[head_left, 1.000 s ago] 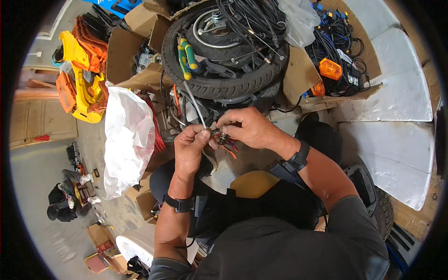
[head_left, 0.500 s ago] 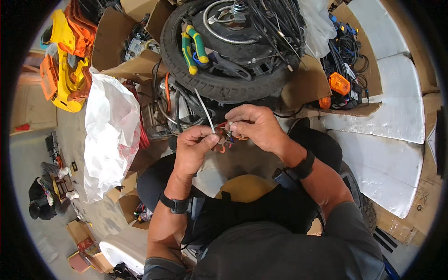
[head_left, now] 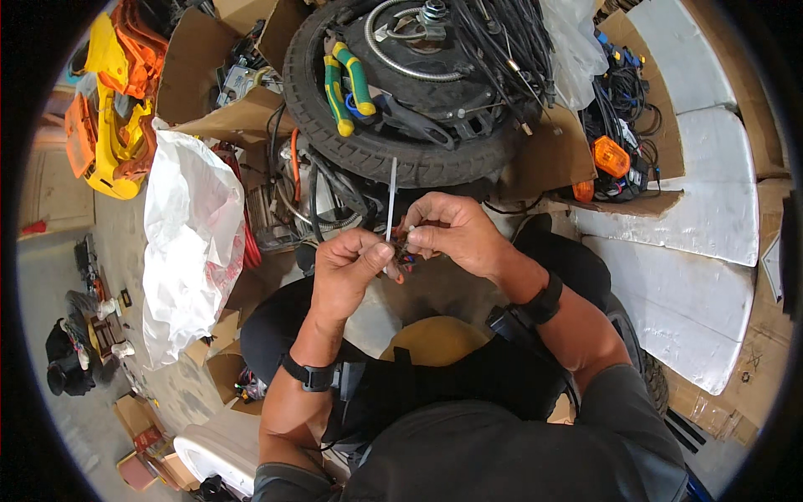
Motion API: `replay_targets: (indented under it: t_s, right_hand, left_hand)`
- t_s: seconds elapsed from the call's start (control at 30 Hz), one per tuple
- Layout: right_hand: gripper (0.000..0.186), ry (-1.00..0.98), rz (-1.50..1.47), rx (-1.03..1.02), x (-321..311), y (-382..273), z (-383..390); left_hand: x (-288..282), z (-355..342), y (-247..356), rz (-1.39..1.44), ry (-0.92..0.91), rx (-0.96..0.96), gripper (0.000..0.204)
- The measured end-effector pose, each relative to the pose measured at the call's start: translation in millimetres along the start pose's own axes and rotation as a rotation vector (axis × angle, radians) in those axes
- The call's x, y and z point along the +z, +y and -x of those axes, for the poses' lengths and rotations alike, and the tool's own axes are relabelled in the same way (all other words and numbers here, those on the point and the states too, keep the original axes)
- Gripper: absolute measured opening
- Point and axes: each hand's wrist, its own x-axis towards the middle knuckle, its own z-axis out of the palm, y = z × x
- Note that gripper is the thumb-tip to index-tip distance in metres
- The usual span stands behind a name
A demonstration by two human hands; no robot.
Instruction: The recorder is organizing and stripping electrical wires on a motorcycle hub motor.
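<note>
In front of my lap, my left hand point(head_left: 345, 269) is closed, thumb and forefinger pinching a thin white cable tie point(head_left: 391, 197) that stands up toward the wheel. Close beside it, my right hand point(head_left: 462, 236) is bent inward in a pinch, a small white bit showing at its fingertips. Between the two hands sits a small bundle of coloured wires point(head_left: 405, 258), mostly covered by my fingers. Whether the tie loops around the wires is hidden. Beyond my hands lies a wheel with a black tyre point(head_left: 401, 173), and green-and-yellow-handled pliers point(head_left: 358, 84) rest on it.
A heap of black cables point(head_left: 510, 63) lies on the wheel's right side. Cardboard boxes of parts flank it, with an orange indicator lamp point(head_left: 611, 156) at the right. White plastic sheeting point(head_left: 191, 243) hangs at the left; white foam panels point(head_left: 669, 293) lie at the right.
The cable tie has swung from leaning left to nearly upright. My hands stay close together, the right one having shifted slightly, and the view has moved a little.
</note>
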Motion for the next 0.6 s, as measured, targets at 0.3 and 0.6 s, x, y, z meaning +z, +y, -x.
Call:
replay_targets:
  t_s: [0.3, 0.6]
  right_hand:
    - [0.009, -0.020, -0.053, -0.082, -4.8, 0.2, 0.8]
    - [0.010, -0.043, -0.151, -0.074, -7.0, -1.3, -2.3]
  left_hand:
    - [-3.1, 4.3, 12.2, 0.135, -0.049, 0.033, 0.021]
    - [-9.0, 5.4, 15.0, 0.256, -0.065, 0.126, 0.017]
